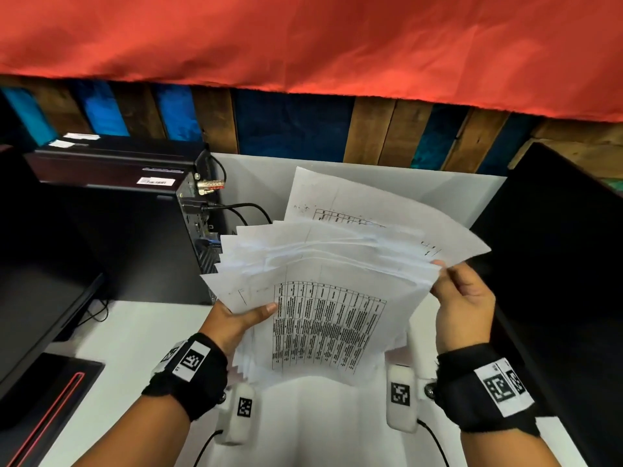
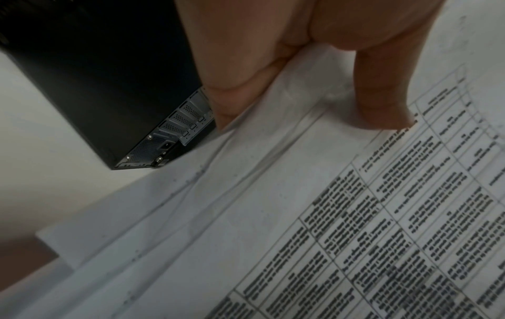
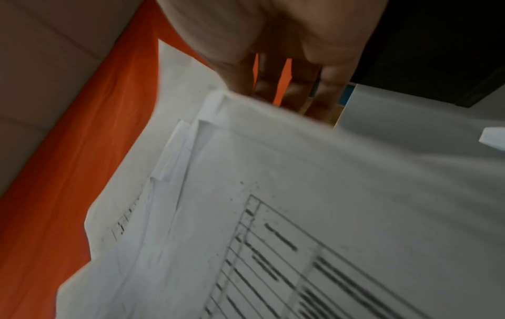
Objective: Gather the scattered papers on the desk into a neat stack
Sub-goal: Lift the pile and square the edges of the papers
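From the head view, you hold the fanned papers (image 1: pixel 323 291) above the desk (image 1: pixel 141 335), between both hands: your left hand (image 1: pixel 232 321) pinches the near-left edge, your right hand (image 1: pixel 462 294) cups the far-right edges.

Left wrist: thumb (image 2: pixel 382 92) clamps the printed table sheet (image 2: pixel 355 215).

Right wrist: fingers (image 3: pixel 322 86) lie spread behind the uneven sheet edges.

Papers held over the table, between two hands

The papers (image 1: pixel 323 291) fan out above the table (image 1: pixel 135 335), left hand (image 1: pixel 232 323) at their left edge, right hand (image 1: pixel 463 298) at their right; a computer (image 1: pixel 135 214) stands left, a monitor (image 1: pixel 556 264) right, a cloth (image 1: pixel 303 45) behind.
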A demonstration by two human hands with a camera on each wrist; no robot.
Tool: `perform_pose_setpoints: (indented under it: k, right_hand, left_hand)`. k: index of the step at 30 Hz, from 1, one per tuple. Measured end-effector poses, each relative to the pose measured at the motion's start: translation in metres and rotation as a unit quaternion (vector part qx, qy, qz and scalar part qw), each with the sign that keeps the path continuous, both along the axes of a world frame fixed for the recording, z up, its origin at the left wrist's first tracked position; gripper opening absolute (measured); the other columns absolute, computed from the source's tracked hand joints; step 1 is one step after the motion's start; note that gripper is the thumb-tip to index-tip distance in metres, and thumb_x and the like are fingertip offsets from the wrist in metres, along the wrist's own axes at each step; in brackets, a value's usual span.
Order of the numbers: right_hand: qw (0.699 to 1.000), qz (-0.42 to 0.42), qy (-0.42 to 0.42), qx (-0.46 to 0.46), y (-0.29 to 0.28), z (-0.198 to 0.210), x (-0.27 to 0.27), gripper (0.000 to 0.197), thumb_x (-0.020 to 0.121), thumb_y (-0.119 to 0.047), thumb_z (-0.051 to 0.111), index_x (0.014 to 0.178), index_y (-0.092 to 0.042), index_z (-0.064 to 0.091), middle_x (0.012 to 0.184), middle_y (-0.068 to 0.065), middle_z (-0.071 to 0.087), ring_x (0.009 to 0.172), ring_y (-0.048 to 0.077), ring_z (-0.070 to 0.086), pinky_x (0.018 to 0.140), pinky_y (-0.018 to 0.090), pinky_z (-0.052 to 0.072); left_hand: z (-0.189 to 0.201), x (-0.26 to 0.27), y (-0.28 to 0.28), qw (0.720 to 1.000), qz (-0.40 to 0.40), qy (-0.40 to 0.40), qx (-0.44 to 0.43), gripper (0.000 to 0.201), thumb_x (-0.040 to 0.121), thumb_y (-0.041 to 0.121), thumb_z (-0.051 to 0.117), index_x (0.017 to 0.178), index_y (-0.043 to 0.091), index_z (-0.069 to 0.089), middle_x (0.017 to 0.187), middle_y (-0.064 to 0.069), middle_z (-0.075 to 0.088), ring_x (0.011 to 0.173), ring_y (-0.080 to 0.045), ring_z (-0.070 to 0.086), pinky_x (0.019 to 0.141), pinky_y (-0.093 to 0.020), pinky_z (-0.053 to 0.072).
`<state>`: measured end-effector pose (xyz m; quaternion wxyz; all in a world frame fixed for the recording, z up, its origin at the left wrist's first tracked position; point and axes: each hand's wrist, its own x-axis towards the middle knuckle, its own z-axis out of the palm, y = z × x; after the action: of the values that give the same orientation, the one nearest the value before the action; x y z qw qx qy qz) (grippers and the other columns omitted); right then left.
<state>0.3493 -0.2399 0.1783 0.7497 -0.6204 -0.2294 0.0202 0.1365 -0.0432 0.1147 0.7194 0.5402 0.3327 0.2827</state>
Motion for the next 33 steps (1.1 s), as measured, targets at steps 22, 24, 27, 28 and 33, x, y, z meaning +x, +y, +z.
perform_pose_setpoints:
  k: [22,24,27,28,33]
  right_hand:
    - [0.990,0.104,0.036,0.093,0.005,0.037,0.013,0.011,0.085,-0.029,0.058,0.083,-0.024,0.068,0.091,0.000,0.070,0.089,0.019,0.064,0.078,0.030,0.051]
    - [0.988,0.050,0.022,0.142,0.004,0.046,0.017,0.010,0.086,-0.030,0.057,0.082,-0.026,0.065,0.092,0.000,0.068,0.091,0.017,0.064,0.079,0.031,0.053]
    - [0.980,-0.035,0.003,0.196,-0.002,0.052,0.024,0.006,0.087,-0.034,0.057,0.090,-0.030,0.061,0.101,0.000,0.066,0.100,0.017,0.064,0.086,0.037,0.054]
    - [0.980,-0.034,0.010,0.198,-0.003,0.051,0.025,0.010,0.086,-0.034,0.059,0.095,-0.029,0.059,0.103,-0.002,0.067,0.103,0.017,0.064,0.087,0.037,0.054]
    - [0.999,0.003,0.035,-0.037,-0.003,0.016,0.015,0.022,0.080,-0.009,0.071,0.096,-0.024,0.067,0.090,-0.020,0.074,0.092,-0.005,0.067,0.083,0.020,0.053]
  left_hand:
    - [-0.003,-0.006,0.003,0.999,-0.032,-0.012,0.008,0.089,0.035,0.037,0.094,0.114,0.007,0.065,0.106,-0.009,0.074,0.099,-0.021,0.071,0.074,-0.023,0.058]
    - [-0.001,-0.005,0.000,1.000,-0.029,-0.009,0.003,0.078,0.044,0.030,0.092,0.113,0.006,0.065,0.104,-0.009,0.075,0.096,-0.019,0.072,0.069,-0.019,0.057]
    - [0.004,-0.006,-0.003,1.000,-0.013,0.007,-0.007,0.045,0.069,0.006,0.079,0.112,0.007,0.066,0.103,-0.006,0.075,0.094,-0.015,0.072,0.071,-0.019,0.057]
    - [0.005,-0.006,-0.004,1.000,-0.009,0.017,-0.004,0.041,0.071,0.004,0.076,0.110,0.008,0.066,0.102,-0.005,0.076,0.093,-0.014,0.072,0.074,-0.021,0.057]
    - [0.004,-0.002,-0.007,0.999,0.029,0.027,-0.015,0.030,0.076,-0.001,0.071,0.104,0.011,0.066,0.090,-0.002,0.077,0.078,-0.012,0.074,0.067,-0.022,0.058]
